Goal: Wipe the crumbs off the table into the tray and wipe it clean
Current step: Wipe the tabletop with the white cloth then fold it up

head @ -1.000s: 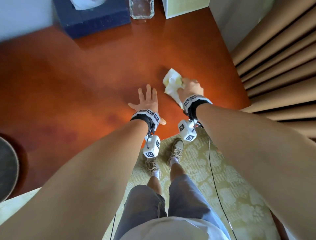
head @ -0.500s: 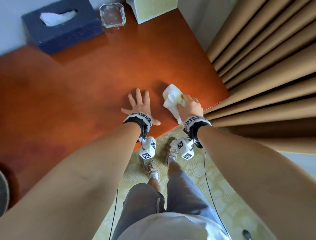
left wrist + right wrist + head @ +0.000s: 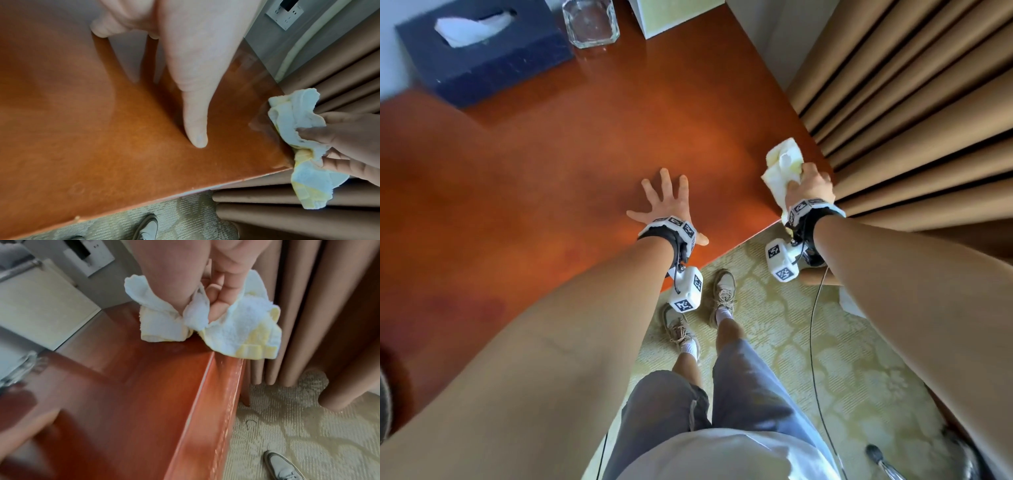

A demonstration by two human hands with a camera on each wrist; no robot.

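Observation:
A white and yellow cloth (image 3: 784, 168) lies bunched at the right front corner of the reddish wooden table (image 3: 551, 164). My right hand (image 3: 810, 185) grips the cloth (image 3: 232, 331) with curled fingers, and part of it hangs over the table's corner (image 3: 310, 183). My left hand (image 3: 667, 202) rests flat on the table (image 3: 102, 129) near its front edge, fingers spread and straight, to the left of the cloth. A dark round edge, perhaps the tray (image 3: 385, 404), shows at the far left. No crumbs are visible.
A dark blue tissue box (image 3: 482, 51), a square glass dish (image 3: 590, 22) and a pale box (image 3: 671, 13) stand along the table's back. Tan curtains (image 3: 911, 102) hang close against the right edge. Patterned carpet (image 3: 808, 342), my shoes and a cable lie below.
My right hand has slid the cloth to the right, from beside the left hand to the table's right front corner by the curtains. The left hand stays flat in place.

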